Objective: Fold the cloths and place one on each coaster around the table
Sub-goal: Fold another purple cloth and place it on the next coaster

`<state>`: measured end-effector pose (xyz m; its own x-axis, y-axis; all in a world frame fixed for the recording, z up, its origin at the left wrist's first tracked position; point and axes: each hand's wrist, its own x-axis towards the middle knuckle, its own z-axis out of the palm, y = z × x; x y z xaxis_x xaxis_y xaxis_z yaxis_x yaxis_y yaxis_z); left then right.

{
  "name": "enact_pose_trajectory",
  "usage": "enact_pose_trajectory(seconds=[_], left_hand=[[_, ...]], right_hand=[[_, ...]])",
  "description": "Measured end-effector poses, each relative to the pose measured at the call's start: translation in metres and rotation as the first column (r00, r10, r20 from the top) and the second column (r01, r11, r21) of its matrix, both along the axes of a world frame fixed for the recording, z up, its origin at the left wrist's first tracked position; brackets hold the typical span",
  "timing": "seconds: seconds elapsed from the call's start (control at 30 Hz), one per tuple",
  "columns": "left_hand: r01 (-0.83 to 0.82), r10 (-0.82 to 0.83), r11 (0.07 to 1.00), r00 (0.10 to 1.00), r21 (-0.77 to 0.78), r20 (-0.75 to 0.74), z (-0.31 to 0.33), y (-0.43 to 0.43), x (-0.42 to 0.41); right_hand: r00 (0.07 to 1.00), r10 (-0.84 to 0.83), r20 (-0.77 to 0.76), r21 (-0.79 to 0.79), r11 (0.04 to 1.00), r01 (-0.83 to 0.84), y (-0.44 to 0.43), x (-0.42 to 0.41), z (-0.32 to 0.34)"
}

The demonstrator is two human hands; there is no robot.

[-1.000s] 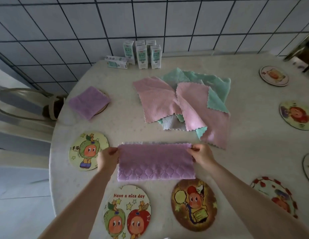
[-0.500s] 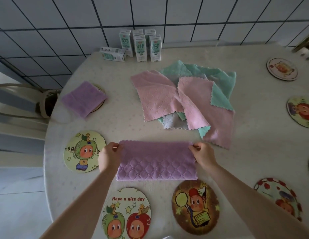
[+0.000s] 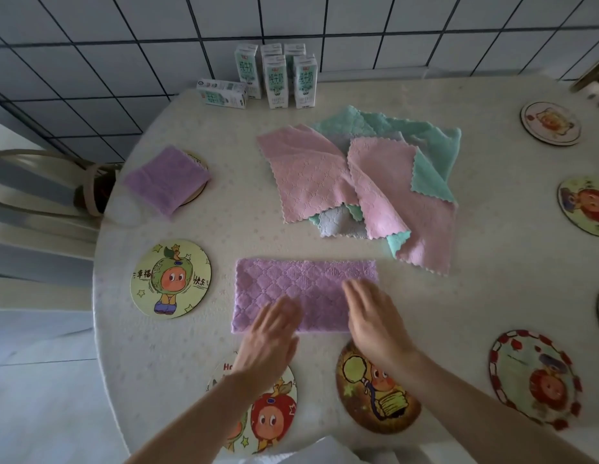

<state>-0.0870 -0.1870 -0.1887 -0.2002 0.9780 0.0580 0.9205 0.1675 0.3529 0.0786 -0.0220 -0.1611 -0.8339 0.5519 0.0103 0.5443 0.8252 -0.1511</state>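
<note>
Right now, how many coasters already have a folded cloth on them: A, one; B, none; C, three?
A: only the coaster at the far left carries a folded purple cloth; no other one in view has a cloth on it.

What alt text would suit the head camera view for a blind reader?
A person's left hand and right hand lie flat on a purple quilted cloth folded into a strip, on a pale table. A second folded purple cloth sits on a round coaster at left; pink and green cloths lie heaped behind.
</note>
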Motion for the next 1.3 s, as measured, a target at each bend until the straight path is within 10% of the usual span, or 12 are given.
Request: enact_pose_trajectory(seconds=[0.17,0.43,1.07,1.3], left_hand=[[0.045,-0.079,0.965,0.989,-0.259,-0.123,-0.006,-0.016,0.029],[-0.073,0.015,0.919,0.989,-0.388,-0.15,-0.004,-0.051,0.006],[-0.239,0.159,0.894,0.96,-0.38,-0.23,-0.002,-0.065,-0.014],[-0.158,0.133,0.939,0.986,-0.304,-0.099,0.01,-0.033,0.029]], right_hand=[[0.944,0.32,0.084,0.026,0.946,-0.323,-0.042,0.015,-0.015],[0.934,0.312,0.176,-0.008,0.949,-0.315,-0.024,0.057,-0.015],[0.925,0.311,0.216,0.105,0.935,-0.339,-0.002,0.039,0.001],[0.946,0.323,-0.017,0.005,0.946,-0.323,-0.038,0.037,0.025]])
